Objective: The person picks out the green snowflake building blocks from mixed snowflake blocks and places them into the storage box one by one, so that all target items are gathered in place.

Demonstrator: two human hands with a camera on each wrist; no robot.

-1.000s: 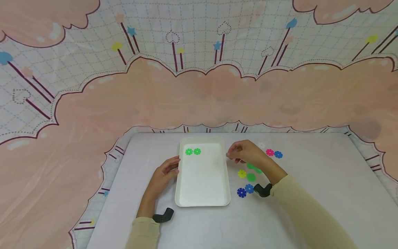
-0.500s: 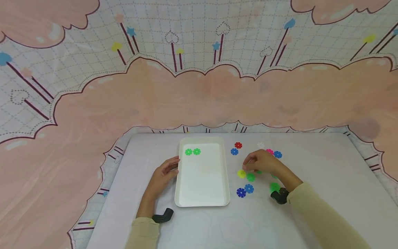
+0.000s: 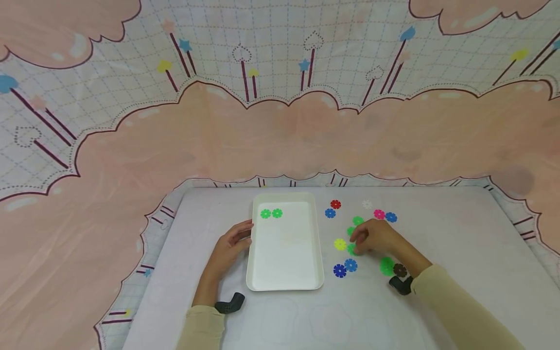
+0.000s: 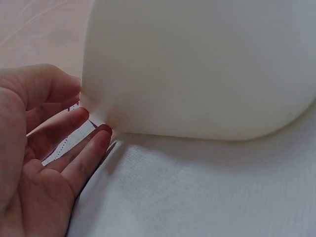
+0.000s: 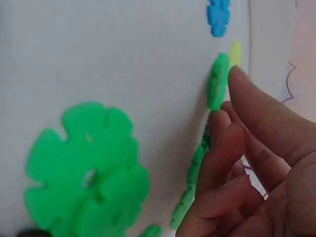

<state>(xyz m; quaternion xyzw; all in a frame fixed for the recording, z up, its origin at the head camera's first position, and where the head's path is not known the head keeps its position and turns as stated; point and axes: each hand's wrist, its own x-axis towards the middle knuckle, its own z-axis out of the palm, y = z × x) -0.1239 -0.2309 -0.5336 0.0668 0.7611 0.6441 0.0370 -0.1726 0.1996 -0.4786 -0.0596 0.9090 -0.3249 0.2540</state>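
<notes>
One green disc lies at eight o'clock from the right hand, fingers parted. The left hand, relaxed, touches the tray.

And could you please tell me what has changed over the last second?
The right hand moved away from the tray, rightward and nearer the person, to a green piece; I can't tell if they touch. A red piece came into view. The left hand stayed at the tray's edge; two green pieces stayed inside.

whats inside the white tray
Inside the white tray, two green flower-shaped pieces lie side by side near its far left corner. Anything underneath the tray is covered by it and cannot be seen.
</notes>
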